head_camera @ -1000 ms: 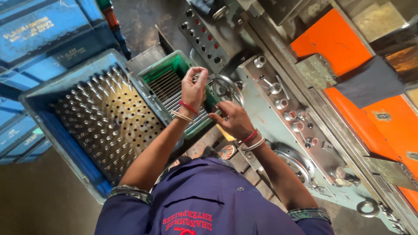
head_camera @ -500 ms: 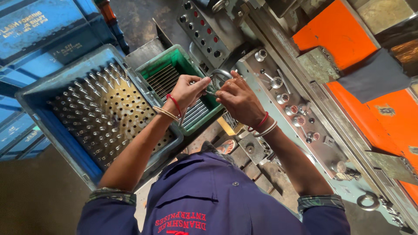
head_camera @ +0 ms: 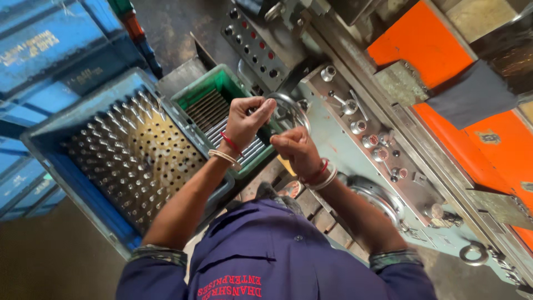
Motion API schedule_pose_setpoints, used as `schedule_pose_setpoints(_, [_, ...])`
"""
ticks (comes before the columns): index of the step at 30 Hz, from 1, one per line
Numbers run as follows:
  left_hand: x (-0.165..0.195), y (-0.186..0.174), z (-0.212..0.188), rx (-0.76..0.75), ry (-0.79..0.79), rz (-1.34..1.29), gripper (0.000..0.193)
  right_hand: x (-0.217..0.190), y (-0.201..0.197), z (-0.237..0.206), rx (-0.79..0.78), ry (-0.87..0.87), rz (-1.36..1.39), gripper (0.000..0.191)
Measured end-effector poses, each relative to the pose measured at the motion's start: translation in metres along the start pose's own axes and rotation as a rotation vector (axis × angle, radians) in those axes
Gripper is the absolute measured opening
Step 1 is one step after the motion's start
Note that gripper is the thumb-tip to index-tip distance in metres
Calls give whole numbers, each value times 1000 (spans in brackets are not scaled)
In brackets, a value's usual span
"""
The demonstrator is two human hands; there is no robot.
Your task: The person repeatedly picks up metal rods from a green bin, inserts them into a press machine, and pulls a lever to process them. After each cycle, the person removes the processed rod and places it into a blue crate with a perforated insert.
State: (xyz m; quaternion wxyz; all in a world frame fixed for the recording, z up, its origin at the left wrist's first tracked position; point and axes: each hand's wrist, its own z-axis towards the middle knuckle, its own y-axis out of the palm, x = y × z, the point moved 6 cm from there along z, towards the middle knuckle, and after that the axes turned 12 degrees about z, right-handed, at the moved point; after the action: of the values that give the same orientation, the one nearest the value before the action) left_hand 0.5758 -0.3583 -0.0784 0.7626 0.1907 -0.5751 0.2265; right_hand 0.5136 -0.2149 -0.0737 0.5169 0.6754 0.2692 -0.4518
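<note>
Over the green crate's (head_camera: 195,94) right edge, I see left hand (head_camera: 247,119) and right hand (head_camera: 294,149) both pinching a small dark rod (head_camera: 265,133).

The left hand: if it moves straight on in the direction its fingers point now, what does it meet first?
The left hand points its fingers toward the machine. Most likely it would first meet the round metal handwheel right at its fingertips, then the grey control panel behind; depth is hard to judge here.
</note>
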Motion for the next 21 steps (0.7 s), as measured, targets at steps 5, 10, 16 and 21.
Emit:
schedule_pose_setpoints(5, [-20,11,16,-27,-317,-266,27,-11,-6,6,123,-183,40,49])
schedule_pose_setpoints(10, [-64,-24,24,175,-561,-1042,25,-18,-66,-41,394,-423,-610,41])
schedule_pose_setpoints(16, [-127,-83,-42,330,-865,-799,15,33,-189,-203,986,-78,-954,44])
schedule_pose_setpoints(21, [-148,-88,-44,423,-793,-377,13,80,-216,-349,1123,367,-1161,46])
